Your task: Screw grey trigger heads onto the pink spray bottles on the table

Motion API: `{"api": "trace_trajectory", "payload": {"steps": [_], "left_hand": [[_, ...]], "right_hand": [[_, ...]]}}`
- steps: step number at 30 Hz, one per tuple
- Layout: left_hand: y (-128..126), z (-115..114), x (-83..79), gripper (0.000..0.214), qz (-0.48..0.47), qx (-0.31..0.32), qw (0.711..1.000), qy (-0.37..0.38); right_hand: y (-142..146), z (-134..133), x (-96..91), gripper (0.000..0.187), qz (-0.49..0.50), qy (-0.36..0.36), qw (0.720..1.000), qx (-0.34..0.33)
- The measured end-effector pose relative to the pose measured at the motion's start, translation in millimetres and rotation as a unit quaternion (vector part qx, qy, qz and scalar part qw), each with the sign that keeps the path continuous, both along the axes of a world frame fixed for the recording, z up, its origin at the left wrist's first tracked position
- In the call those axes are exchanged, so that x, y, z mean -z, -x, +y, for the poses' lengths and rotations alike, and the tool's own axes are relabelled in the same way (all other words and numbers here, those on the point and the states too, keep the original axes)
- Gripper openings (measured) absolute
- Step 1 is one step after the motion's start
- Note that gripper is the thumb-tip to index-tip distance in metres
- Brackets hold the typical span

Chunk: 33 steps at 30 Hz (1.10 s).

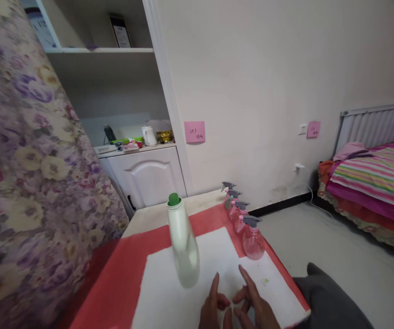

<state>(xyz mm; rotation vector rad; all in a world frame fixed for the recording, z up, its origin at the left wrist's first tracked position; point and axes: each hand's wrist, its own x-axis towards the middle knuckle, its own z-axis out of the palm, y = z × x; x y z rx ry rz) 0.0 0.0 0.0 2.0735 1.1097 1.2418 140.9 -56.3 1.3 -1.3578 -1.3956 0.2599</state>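
Observation:
My left hand (214, 305) is low in the head view, over the white sheet (159, 292), with its index finger stretched out and the other fingers partly bent. Close beside it is my right hand (255, 304), its index finger also pointing out and the rest curled inward. The fingertips of both hands come near each other, and I see no object held in them. A pale green bottle (185, 249) with a green piece in its mouth stands upright to the left of the hands. Beyond my right hand is a round pink clear spray bottle (253, 242) with a grey trigger head.
Several more spray bottles (235, 212) line the table's right edge behind the nearest one. A red cloth (118, 265) lies under the sheet. A floral curtain (46, 173) hangs left, beside a white cabinet (152, 176). A bed (378, 183) is at right.

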Motion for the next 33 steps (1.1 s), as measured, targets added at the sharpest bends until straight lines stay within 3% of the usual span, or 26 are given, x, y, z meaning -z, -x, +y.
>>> {"api": "trace_trajectory", "payload": {"steps": [2,6,11,15,19,33], "left_hand": [[-2,-4,-25.0,0.063,-0.012,-0.008,1.000,-0.012],[-4,-12,-72.6,0.073,-0.038,-0.022,0.999,-0.022],[-7,-23,-107.4,0.079,-0.059,-0.031,0.997,-0.042],[-8,-29,-118.0,0.082,-0.063,-0.039,0.996,-0.041],[-9,-31,-123.5,0.083,-0.070,-0.050,0.995,-0.040],[-7,-29,-121.7,0.082,-0.079,-0.028,0.996,-0.016]], "right_hand": [[-7,-2,-30.0,0.080,0.029,0.007,0.999,-0.032],[-17,-7,-85.8,0.083,0.031,-0.006,0.999,-0.010],[-19,-13,-126.3,0.084,-0.026,-0.063,0.998,-0.002],[-21,-16,-139.9,0.077,-0.045,-0.092,0.994,0.027],[-25,-19,-148.0,0.079,-0.063,-0.074,0.995,0.012],[-23,-15,-149.5,0.087,-0.056,-0.061,0.996,-0.013]]}}
